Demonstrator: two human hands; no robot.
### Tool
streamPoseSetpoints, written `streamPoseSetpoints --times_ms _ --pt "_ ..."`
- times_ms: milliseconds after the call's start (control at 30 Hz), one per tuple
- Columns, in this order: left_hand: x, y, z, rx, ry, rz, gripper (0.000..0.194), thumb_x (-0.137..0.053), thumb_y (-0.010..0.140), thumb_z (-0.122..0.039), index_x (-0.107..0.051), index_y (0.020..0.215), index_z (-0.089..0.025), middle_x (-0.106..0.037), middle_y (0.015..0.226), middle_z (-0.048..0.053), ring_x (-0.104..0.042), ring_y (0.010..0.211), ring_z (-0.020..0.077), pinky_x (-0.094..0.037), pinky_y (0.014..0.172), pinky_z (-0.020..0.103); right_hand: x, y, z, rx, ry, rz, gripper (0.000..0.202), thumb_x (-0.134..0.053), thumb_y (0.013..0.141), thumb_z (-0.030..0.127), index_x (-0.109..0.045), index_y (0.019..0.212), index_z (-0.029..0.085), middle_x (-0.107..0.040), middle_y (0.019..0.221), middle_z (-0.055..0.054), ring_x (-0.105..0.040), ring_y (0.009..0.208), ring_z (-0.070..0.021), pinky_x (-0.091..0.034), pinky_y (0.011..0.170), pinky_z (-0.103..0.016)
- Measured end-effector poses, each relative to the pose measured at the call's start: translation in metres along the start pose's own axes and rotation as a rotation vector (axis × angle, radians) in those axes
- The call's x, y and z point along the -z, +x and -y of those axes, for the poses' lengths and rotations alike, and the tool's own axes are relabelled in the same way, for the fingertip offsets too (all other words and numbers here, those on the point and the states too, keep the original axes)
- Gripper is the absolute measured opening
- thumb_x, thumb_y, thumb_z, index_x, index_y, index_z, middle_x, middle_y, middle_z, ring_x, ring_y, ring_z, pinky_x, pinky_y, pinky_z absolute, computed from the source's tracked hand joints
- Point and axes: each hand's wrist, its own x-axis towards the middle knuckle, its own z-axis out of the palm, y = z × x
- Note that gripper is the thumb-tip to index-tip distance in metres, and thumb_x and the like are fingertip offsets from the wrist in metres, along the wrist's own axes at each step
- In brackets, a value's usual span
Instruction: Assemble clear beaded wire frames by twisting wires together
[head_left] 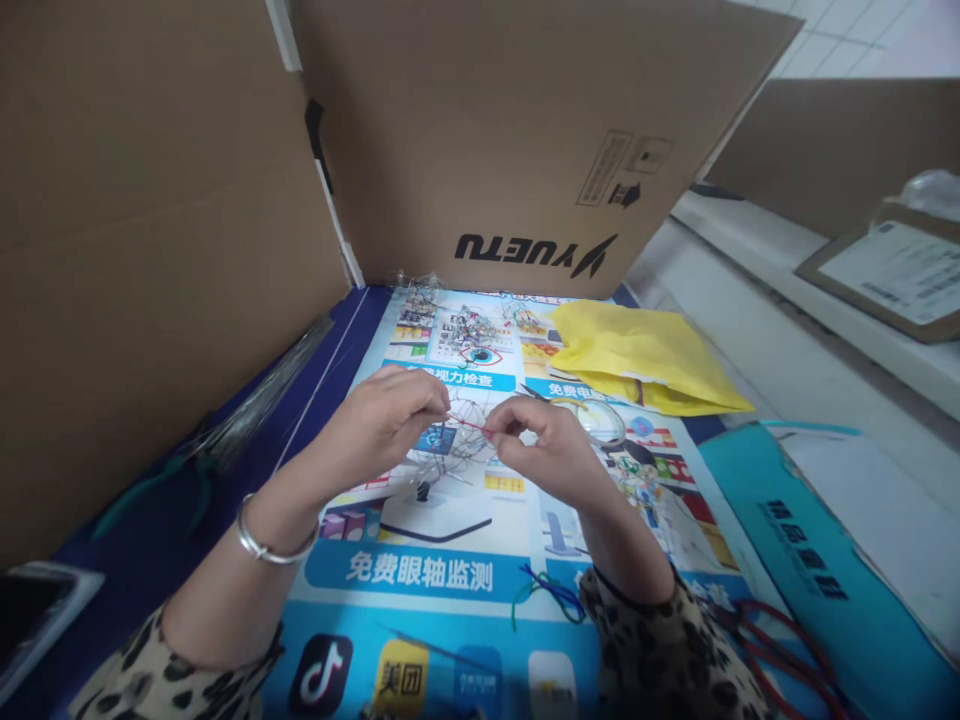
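Red strand (471,426), pinched in left grip (386,415) and right grip (551,445), both closed, yellow pouch (637,350) beyond, contents unclear

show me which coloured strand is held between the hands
The red strand, stretched between left hand and right hand; the blue and green strands lie bunched by the right sleeve.

Single head-worn view looks forward and down from above and behind the grip, fairly near, with left hand (386,420) and right hand (551,450) about mid-frame and cardboard panel (480,130) filling much beyond the grip.
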Motion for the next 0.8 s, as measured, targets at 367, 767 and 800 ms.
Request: streamPoseSetpoints --times_ms 367,767,800 --pt "-0.011 0.002 -0.006 0.187 0.072 0.161 0.014 -0.048 0.083 -0.019 -0.059 0.075 -0.017 -0.061 0.077 0.003 -0.055 0.072 0.0147 -0.040 0.065 0.026 0.000 0.002 -0.003 -0.022 -0.010 0.014 0.009 -0.052 0.070 0.013 -0.059 0.068 0.018 -0.060 0.064 0.003 -0.051 0.059 -0.0094 -0.041 0.058 -0.022" --pt "-0.026 -0.002 0.010 0.574 -1.027 0.213 0.021 -0.053 0.083 -0.035 -0.055 0.074 -0.016 -0.056 0.054 -0.002 -0.036 0.041 0.0053 -0.031 0.043 0.021 -0.005 0.004 -0.010 -0.106 0.054 0.078 0.004 -0.055 0.071 0.016 -0.059 0.071 0.017 -0.058 0.062 0.003 -0.048 0.056 -0.0085 -0.038 0.053 -0.020" --pt "-0.027 -0.002 0.010 0.582 -1.033 0.226 0.022 -0.054 0.082 -0.037 -0.056 0.075 -0.016 -0.057 0.056 -0.001 -0.033 0.040 0.0045 -0.029 0.042 0.021 -0.005 0.004 -0.011 -0.103 0.057 0.083 0.004 -0.055 0.070 0.015 -0.059 0.071 0.017 -0.058 0.062 0.003 -0.049 0.056 -0.0087 -0.038 0.053 -0.020"
